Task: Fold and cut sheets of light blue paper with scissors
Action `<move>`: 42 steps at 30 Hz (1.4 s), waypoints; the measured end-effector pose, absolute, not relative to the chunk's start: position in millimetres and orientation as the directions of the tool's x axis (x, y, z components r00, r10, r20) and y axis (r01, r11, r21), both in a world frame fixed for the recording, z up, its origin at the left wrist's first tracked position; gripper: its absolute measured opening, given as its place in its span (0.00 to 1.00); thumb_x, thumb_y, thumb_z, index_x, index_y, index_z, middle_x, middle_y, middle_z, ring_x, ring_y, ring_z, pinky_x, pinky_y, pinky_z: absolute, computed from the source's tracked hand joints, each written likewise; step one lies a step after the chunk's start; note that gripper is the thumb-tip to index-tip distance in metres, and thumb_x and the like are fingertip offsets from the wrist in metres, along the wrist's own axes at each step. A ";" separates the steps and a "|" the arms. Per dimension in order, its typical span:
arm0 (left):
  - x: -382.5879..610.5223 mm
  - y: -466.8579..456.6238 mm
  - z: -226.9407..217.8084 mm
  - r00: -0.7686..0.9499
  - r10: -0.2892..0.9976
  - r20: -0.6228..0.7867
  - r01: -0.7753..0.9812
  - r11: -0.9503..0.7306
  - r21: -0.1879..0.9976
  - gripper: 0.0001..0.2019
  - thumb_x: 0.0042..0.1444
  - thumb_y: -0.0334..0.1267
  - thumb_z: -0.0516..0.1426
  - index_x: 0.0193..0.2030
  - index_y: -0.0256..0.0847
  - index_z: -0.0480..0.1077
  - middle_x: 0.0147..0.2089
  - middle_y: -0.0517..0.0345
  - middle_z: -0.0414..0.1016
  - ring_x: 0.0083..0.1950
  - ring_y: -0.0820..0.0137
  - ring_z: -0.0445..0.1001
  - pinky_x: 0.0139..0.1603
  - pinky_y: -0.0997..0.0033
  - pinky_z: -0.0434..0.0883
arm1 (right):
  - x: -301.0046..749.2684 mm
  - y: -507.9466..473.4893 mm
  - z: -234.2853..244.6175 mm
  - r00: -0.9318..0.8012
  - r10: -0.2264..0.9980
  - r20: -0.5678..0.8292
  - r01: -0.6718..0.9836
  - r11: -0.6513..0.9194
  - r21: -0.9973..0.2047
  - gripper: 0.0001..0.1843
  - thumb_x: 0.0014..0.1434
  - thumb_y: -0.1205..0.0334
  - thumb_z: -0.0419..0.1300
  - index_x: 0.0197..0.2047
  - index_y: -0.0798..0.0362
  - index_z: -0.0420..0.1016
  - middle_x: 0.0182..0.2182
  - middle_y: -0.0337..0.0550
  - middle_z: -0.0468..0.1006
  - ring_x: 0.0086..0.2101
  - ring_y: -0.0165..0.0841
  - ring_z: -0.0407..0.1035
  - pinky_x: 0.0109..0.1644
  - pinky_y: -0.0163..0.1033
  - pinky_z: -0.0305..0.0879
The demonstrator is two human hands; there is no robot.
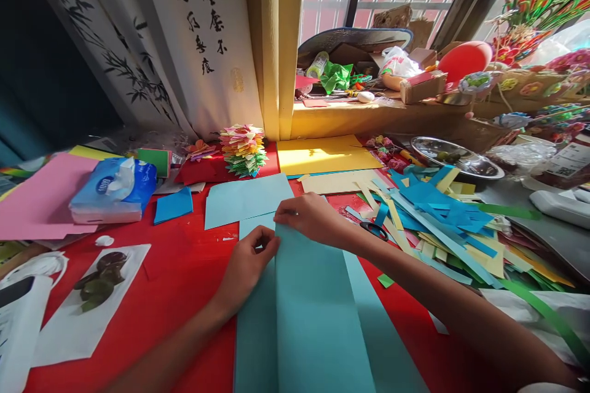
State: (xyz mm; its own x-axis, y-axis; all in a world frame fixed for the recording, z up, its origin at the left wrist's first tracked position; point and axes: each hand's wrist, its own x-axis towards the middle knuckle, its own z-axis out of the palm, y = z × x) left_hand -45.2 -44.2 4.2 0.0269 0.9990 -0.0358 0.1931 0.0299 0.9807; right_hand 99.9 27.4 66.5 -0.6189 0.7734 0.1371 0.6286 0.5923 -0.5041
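Teal paper sheet lies at the lower centre of the frame on the red worktop, running from the bottom edge up to the two hands. One long flap is already laid over the middle of the sheet, with a straight edge running away from the camera, and narrower bands of the same paper show on either side of it. The left hand has its grip closed, thumb and fingers pinching the far edge of the sheet. The right hand, just above it, holds the top corner of the flap with its fingertips closed on the paper. By the look of it, the lengthwise fold is laid and being lined up at the far end. No firm crease shows along its length, so the pressing down looks undone.

A second pale blue sheet lies just beyond the hands. Scissors rest to the right of the right wrist, beside a heap of cut paper strips. A tissue pack sits at the middle left.
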 end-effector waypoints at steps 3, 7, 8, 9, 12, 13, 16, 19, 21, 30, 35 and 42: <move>-43.4 -46.2 7.6 0.038 0.997 -0.063 0.143 0.057 0.988 0.10 0.53 0.45 0.54 0.30 0.41 0.63 0.28 0.65 0.59 0.27 0.78 0.55 0.25 0.80 0.57 | 103.4 32.6 70.4 -0.555 0.811 0.185 0.643 0.559 -0.523 0.10 0.55 0.63 0.55 0.33 0.53 0.77 0.27 0.40 0.77 0.28 0.28 0.66 0.29 0.31 0.52; -41.1 -48.1 11.6 0.031 0.996 -0.078 0.126 0.074 0.989 0.10 0.52 0.45 0.55 0.29 0.40 0.63 0.27 0.65 0.59 0.27 0.78 0.56 0.25 0.80 0.57 | 110.4 41.6 73.2 -0.528 0.810 0.256 0.637 0.577 -0.511 0.10 0.55 0.62 0.55 0.31 0.53 0.77 0.27 0.39 0.77 0.29 0.28 0.66 0.30 0.32 0.52; -40.8 -48.4 11.9 0.038 0.996 -0.082 0.123 0.076 0.989 0.10 0.51 0.45 0.55 0.29 0.40 0.63 0.27 0.64 0.59 0.27 0.78 0.56 0.25 0.80 0.57 | 112.6 44.1 73.8 -0.510 0.817 0.270 0.645 0.571 -0.508 0.10 0.55 0.61 0.55 0.31 0.53 0.78 0.27 0.39 0.77 0.28 0.28 0.66 0.29 0.32 0.52; -40.7 -48.7 12.0 0.049 0.995 -0.087 0.123 0.081 0.989 0.11 0.51 0.45 0.55 0.28 0.40 0.63 0.26 0.64 0.59 0.27 0.77 0.56 0.25 0.79 0.57 | 115.1 46.7 74.7 -0.488 0.827 0.281 0.655 0.559 -0.508 0.10 0.55 0.61 0.55 0.31 0.53 0.78 0.26 0.39 0.77 0.28 0.28 0.66 0.29 0.32 0.52; -40.3 -49.9 11.4 0.081 0.991 -0.107 0.154 0.094 0.984 0.11 0.52 0.46 0.55 0.28 0.40 0.63 0.26 0.64 0.59 0.26 0.77 0.56 0.25 0.79 0.57 | 125.2 56.1 78.2 -0.424 0.847 0.321 0.673 0.532 -0.514 0.11 0.55 0.61 0.54 0.31 0.54 0.78 0.26 0.39 0.77 0.28 0.28 0.66 0.28 0.32 0.52; -40.2 -50.2 11.2 0.084 0.990 -0.112 0.171 0.096 0.981 0.12 0.52 0.47 0.54 0.28 0.40 0.63 0.25 0.64 0.59 0.27 0.77 0.56 0.25 0.79 0.57 | 129.1 59.7 79.2 -0.407 0.848 0.339 0.675 0.529 -0.514 0.11 0.54 0.62 0.54 0.30 0.54 0.78 0.27 0.39 0.77 0.28 0.28 0.66 0.29 0.32 0.52; -39.7 -51.1 11.2 0.084 0.990 -0.111 0.217 0.090 0.972 0.13 0.52 0.48 0.54 0.28 0.40 0.64 0.26 0.64 0.59 0.27 0.77 0.57 0.26 0.78 0.57 | 140.3 71.2 80.0 -0.366 0.849 0.380 0.683 0.523 -0.510 0.11 0.53 0.62 0.55 0.29 0.55 0.78 0.26 0.39 0.77 0.27 0.28 0.66 0.28 0.32 0.53; -39.4 -50.9 11.9 0.086 0.990 -0.109 0.248 0.085 0.965 0.13 0.52 0.48 0.54 0.27 0.40 0.64 0.26 0.64 0.60 0.28 0.76 0.57 0.27 0.78 0.57 | 149.1 81.7 78.1 -0.325 0.852 0.411 0.696 0.509 -0.507 0.11 0.53 0.62 0.55 0.29 0.55 0.78 0.25 0.39 0.77 0.26 0.28 0.66 0.28 0.31 0.53; -39.5 -50.3 12.5 0.081 0.991 -0.102 0.256 0.078 0.963 0.13 0.52 0.48 0.54 0.27 0.40 0.64 0.25 0.64 0.59 0.27 0.77 0.56 0.26 0.78 0.56 | 154.1 87.7 76.9 -0.297 0.852 0.430 0.712 0.498 -0.495 0.11 0.52 0.62 0.55 0.29 0.55 0.78 0.24 0.39 0.76 0.26 0.28 0.65 0.28 0.32 0.53; -40.3 -50.2 12.1 0.041 0.997 -0.063 0.217 0.053 0.975 0.13 0.52 0.45 0.54 0.23 0.39 0.64 0.22 0.63 0.60 0.25 0.76 0.55 0.24 0.77 0.55 | 169.8 108.9 66.9 -0.170 0.869 0.464 0.805 0.394 -0.443 0.13 0.53 0.60 0.53 0.33 0.56 0.78 0.26 0.43 0.77 0.28 0.32 0.67 0.30 0.33 0.54; -42.6 -48.4 8.7 -0.060 0.997 -0.048 0.140 0.056 0.989 0.13 0.50 0.43 0.55 0.20 0.39 0.63 0.19 0.63 0.59 0.22 0.76 0.56 0.21 0.77 0.54 | 161.4 113.6 55.9 -0.188 0.876 0.445 0.848 0.373 -0.376 0.14 0.54 0.60 0.52 0.35 0.53 0.78 0.29 0.43 0.78 0.30 0.32 0.68 0.30 0.33 0.54; -45.1 -49.5 5.5 -0.124 0.992 -0.037 0.064 0.045 0.997 0.14 0.51 0.42 0.55 0.19 0.39 0.61 0.18 0.64 0.58 0.21 0.78 0.56 0.19 0.78 0.53 | 182.8 126.4 50.4 -0.057 0.881 0.469 0.904 0.245 -0.349 0.15 0.54 0.62 0.51 0.35 0.56 0.78 0.32 0.47 0.79 0.32 0.35 0.70 0.31 0.35 0.55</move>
State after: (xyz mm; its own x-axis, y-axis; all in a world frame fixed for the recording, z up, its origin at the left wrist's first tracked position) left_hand -45.1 -49.5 5.5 -0.1242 0.9916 -0.0367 0.0644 0.0450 0.9969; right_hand 182.8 126.4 50.4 -0.0575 0.8814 0.4688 0.9044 0.2449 -0.3494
